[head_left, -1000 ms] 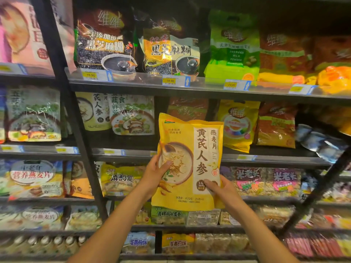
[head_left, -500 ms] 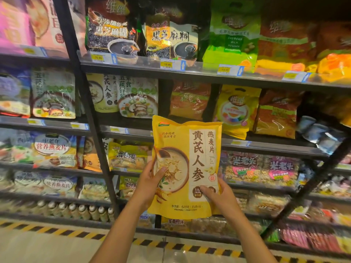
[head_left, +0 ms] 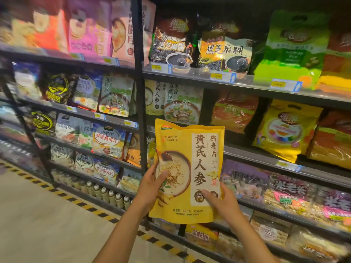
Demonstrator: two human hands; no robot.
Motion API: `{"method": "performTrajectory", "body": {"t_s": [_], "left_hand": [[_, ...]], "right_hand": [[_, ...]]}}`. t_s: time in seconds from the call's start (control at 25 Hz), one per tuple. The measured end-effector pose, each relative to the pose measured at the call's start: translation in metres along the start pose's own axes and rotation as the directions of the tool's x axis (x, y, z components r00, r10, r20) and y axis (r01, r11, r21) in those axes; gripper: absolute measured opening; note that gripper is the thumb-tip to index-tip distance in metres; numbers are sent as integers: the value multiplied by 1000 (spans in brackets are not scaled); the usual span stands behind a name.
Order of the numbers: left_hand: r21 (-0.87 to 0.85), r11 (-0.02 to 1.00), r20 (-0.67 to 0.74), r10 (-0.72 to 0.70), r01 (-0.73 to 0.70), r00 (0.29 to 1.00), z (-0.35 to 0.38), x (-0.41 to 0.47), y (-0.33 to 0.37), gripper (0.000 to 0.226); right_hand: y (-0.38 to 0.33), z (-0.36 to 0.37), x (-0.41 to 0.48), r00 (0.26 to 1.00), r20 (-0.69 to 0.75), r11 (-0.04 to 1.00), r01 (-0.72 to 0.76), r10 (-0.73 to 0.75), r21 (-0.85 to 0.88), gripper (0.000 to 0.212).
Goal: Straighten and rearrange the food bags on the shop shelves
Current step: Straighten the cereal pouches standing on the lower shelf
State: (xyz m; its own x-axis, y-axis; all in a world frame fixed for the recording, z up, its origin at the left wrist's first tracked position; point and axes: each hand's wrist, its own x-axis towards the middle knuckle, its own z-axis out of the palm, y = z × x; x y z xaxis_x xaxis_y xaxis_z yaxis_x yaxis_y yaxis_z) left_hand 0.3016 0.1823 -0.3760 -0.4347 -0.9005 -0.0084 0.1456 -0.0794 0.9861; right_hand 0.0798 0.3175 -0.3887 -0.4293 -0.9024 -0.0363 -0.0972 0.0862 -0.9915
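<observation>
Both hands held the yellow oat bag (head_left: 190, 168) upright in front of the shelves (head_left: 237, 82), just right of the black upright post (head_left: 141, 111). The left hand (head_left: 152, 185) gripped its lower left edge with the thumb across the printed bowl, while the right hand (head_left: 224, 204) gripped its lower right corner. A matching pale bag (head_left: 155, 97) stood on the shelf above it, beside the post.

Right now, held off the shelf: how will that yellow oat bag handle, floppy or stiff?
Probably semi-floppy: the yellow oat bag is a soft pouch, held by the left hand and right hand low on its sides. The top stays upright, so contents likely stiffen it. The glossy film may be slippery.
</observation>
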Motion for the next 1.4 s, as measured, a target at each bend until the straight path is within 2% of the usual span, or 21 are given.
{"method": "performTrajectory", "body": {"t_s": [0.12,0.24,0.36,0.44,0.52,0.64,0.76,0.8,0.92,1.04,1.2,1.4], "left_hand": [[-6,1000,-59,5,-5,998,-46,6,8,54],[-25,1000,-96,3,-5,995,-101,17,15,85],[4,1000,-136,16,-16,991,-161,31,25,63],[18,1000,-172,18,-15,985,-204,42,36,45],[25,999,-189,29,-24,982,-246,52,47,38],[34,999,-217,34,-27,976,-298,68,57,47],[32,999,-235,33,-26,972,-344,87,63,61],[32,999,-239,28,-21,971,-356,94,63,63],[36,999,-263,38,-30,964,-381,116,67,43],[60,998,-258,34,-19,965,-397,137,73,44],[96,995,-235,51,-29,971,-417,185,84,47],[122,993,-222,25,2,975,-428,255,98,66]], "right_hand": [[-6,44,23,998,58,1000,3,-3,-8,59],[-14,96,49,995,99,1000,-3,4,-10,53],[-24,156,71,992,129,999,-5,9,-37,57],[-34,201,86,990,138,999,2,4,-48,48],[-45,245,102,986,169,998,12,-2,-57,40],[-53,298,124,979,201,998,21,-10,-53,43],[-60,342,146,975,220,998,27,-12,-62,65],[-63,352,153,975,224,998,28,-13,-62,66],[-66,375,178,965,262,999,-12,24,-48,67],[-66,386,201,946,323,996,-1,30,-91,80],[-70,405,245,961,276,997,13,8,-72,77],[-81,414,306,966,259,999,5,6,-42,68]]}}
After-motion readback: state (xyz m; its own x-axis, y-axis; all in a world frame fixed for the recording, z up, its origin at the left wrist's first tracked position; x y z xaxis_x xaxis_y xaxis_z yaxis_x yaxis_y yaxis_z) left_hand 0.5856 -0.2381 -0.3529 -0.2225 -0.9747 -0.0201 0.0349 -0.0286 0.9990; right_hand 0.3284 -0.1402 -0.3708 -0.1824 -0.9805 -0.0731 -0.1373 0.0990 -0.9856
